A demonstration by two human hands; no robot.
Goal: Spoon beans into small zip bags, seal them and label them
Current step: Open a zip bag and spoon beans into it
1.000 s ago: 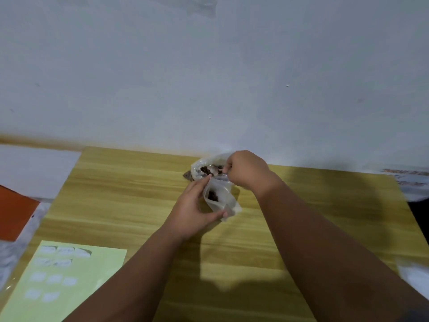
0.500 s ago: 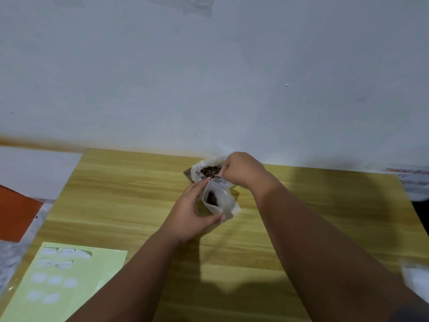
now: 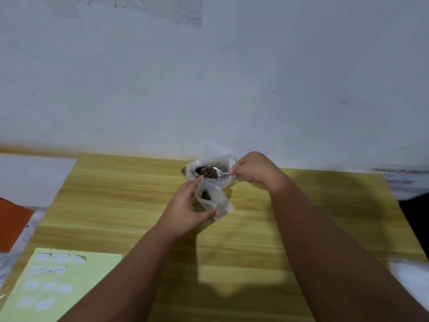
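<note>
My left hand (image 3: 185,209) holds a small clear zip bag (image 3: 217,201) tilted above the wooden table (image 3: 116,205); a few dark beans lie inside it and its mouth faces up and away. My right hand (image 3: 253,168) pinches the handle of a metal spoon (image 3: 210,172), whose bowl is heaped with brown beans. The spoon hovers just above the small bag's mouth, over a larger clear plastic bag of beans (image 3: 224,165) at the table's far edge by the wall.
A pale green label sheet (image 3: 58,287) with several white stickers lies at the near left corner. An orange sheet (image 3: 12,223) and white paper (image 3: 30,177) lie left of the table. Printed white paper (image 3: 401,180) sits at the far right.
My right hand has drawn back to the right and lifted the spoon, loaded with beans, out of the larger bag. The left hand keeps the small bag in about the same place.
</note>
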